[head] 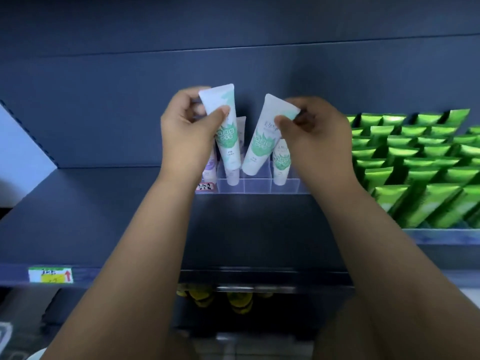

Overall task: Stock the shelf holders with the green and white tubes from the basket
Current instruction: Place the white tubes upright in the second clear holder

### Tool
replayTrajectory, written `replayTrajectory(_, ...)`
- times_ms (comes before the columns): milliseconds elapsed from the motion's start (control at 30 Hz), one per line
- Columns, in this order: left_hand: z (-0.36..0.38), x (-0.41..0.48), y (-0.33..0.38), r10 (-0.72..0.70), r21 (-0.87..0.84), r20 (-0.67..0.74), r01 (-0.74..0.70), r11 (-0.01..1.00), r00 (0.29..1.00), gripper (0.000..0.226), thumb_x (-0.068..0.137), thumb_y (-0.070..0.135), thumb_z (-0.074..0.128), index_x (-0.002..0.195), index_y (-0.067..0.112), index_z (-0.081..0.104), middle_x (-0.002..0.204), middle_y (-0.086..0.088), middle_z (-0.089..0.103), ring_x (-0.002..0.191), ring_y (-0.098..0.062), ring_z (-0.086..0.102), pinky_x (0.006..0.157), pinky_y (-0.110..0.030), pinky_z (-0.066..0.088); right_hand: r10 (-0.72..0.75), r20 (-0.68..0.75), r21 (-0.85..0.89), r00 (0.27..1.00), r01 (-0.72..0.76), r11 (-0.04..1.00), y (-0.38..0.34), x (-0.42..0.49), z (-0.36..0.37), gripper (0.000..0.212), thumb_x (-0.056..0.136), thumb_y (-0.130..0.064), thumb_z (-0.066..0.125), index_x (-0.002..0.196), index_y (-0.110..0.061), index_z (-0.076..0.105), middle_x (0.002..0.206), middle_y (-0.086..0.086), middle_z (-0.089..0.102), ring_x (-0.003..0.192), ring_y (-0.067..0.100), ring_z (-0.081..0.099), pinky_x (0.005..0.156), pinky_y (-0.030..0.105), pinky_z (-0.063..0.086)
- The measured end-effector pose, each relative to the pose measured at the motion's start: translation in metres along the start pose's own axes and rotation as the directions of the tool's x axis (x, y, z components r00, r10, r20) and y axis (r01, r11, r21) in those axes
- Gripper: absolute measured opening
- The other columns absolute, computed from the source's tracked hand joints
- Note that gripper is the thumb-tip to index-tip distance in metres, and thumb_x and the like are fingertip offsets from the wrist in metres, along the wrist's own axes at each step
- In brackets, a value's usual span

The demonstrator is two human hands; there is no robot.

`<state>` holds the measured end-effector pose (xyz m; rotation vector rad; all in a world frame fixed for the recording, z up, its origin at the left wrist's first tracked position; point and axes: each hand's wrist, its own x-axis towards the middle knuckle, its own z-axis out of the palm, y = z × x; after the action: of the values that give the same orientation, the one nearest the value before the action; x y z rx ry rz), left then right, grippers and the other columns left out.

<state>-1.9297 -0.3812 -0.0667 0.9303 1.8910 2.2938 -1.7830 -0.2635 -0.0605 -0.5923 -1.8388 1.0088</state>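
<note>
From my remote station I record two green and white tubes held at the back of the dark shelf (104,203), one in each hand. The left tube (225,133) is white with a green leaf print and stands nearly upright, crimped end up, its cap end down inside a compartment of the clear holder (257,187). The left hand (189,126) pinches its upper part, thumb on the front and curled fingers behind. The right tube (261,141), of the same print, leans with its top to the right and its lower end at the rim of the next compartment; I cannot tell whether it has entered. The right hand (311,128) pinches its crimped end between thumb and curled fingers. A third matching tube (281,165) stands in the compartment further right, partly covered by the right hand. The print on all tubes is blurred and unreadable. A purple-printed tube (210,166) at the holder's left is mostly hidden by the left wrist, and another tube (242,124) behind shows only in part. A small label (206,187) sits on the holder's left front. Rows of green packs (415,165) fill the shelf to the right, cut off by the frame edge. A price tag (50,274) is fixed on the shelf edge at lower left, and yellow items (239,300) lie dim on the level below, between my forearms.
</note>
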Motion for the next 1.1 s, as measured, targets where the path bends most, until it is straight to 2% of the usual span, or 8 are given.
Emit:
replayTrajectory(167,0.022,0.030,-0.005,0.080,0.070,0.130,-0.089,0.994,0.988,0.023,0.084,0.004,0.080,0.102,0.006,0.066,0.085,-0.008,0.066,0.076,-0.014,0.066,0.074,-0.033,0.059,0.009,-0.062,0.002,0.998,-0.009,1.000,0.011,0.011,-0.001,0.016,0.088,-0.019,0.071,0.101,-0.029,0.072,0.085,-0.013,0.072,0.078,0.005,0.069,0.074,0.029,0.058)
replayTrajectory(300,0.037,0.051,-0.005,0.080,0.087,0.182,-0.097,0.991,0.980,0.019,0.085,0.003,0.079,0.099,0.003,0.066,0.076,-0.001,0.072,0.071,-0.013,0.070,0.066,-0.026,0.056,0.034,-0.104,0.059,0.994,-0.028,0.998,0.017,0.019,-0.002,0.016,0.088,-0.014,0.072,0.100,-0.024,0.073,0.086,-0.011,0.073,0.078,0.004,0.070,0.075,0.027,0.058)
replayTrajectory(400,0.044,0.066,-0.009,0.082,0.154,0.220,-0.117,0.981,0.972,0.015,0.083,0.008,0.082,0.090,0.009,0.069,0.080,-0.002,0.077,0.078,-0.016,0.075,0.074,-0.031,0.061,0.042,-0.107,0.093,0.993,-0.032,0.995,0.022,0.023,0.001,0.016,0.088,-0.013,0.072,0.102,-0.020,0.074,0.091,-0.006,0.076,0.082,0.011,0.072,0.078,0.033,0.060)
replayTrajectory(500,0.050,0.078,-0.014,0.032,0.234,0.273,-0.099,0.967,0.961,0.022,0.081,0.012,0.084,0.096,0.001,0.071,0.086,-0.009,0.078,0.084,-0.022,0.077,0.084,-0.037,0.062,0.041,-0.102,0.113,0.994,-0.030,0.993,0.026,0.025,0.002,0.016,0.088,-0.012,0.072,0.102,-0.018,0.074,0.091,-0.003,0.077,0.084,0.016,0.073,0.079,0.040,0.060)
replayTrajectory(700,0.061,0.093,-0.030,-0.028,0.293,0.356,-0.083,0.953,0.934,0.023,0.080,0.013,0.085,0.096,0.004,0.071,0.089,-0.015,0.077,0.087,-0.032,0.075,0.081,-0.044,0.059,0.048,-0.108,0.136,0.993,-0.034,0.990,0.035,0.025,-0.001,0.016,0.088,-0.012,0.072,0.101,-0.021,0.074,0.091,0.003,0.077,0.086,0.022,0.074,0.079,0.047,0.061)
replayTrajectory(867,0.069,0.097,-0.047,-0.056,0.370,0.393,-0.102,0.924,0.918,0.022,0.078,0.010,0.085,0.092,0.000,0.071,0.091,-0.019,0.075,0.070,-0.015,0.066,0.070,-0.030,0.057,0.040,-0.078,0.096,0.996,-0.032,0.995,0.040,0.023,0.003,0.017,0.088,-0.010,0.072,0.102,-0.019,0.073,0.091,0.003,0.077,0.085,0.019,0.074,0.079,0.042,0.061)
replayTrajectory(1000,0.070,0.099,-0.053,-0.023,0.438,0.411,-0.175,0.882,0.911,0.017,0.074,0.016,0.081,0.085,0.008,0.072,0.085,-0.010,0.075,0.066,-0.009,0.062,0.065,-0.029,0.052,0.024,-0.038,0.070,0.999,-0.021,0.997,0.041,0.021,0.005,0.018,0.088,-0.010,0.072,0.106,-0.013,0.074,0.092,0.004,0.076,0.085,0.018,0.073,0.080,0.040,0.060)
replayTrajectory(1100,0.068,0.103,-0.056,-0.003,0.459,0.376,-0.183,0.869,0.927,0.021,0.062,0.034,0.077,0.079,0.023,0.072,0.076,0.007,0.074,0.068,-0.010,0.069,0.075,-0.039,0.060,0.009,-0.004,0.070,1.000,-0.009,0.998,0.042,0.020,0.004,0.019,0.088,-0.010,0.072,0.107,-0.013,0.074,0.092,0.005,0.076,0.086,0.021,0.073,0.080,0.044,0.060)
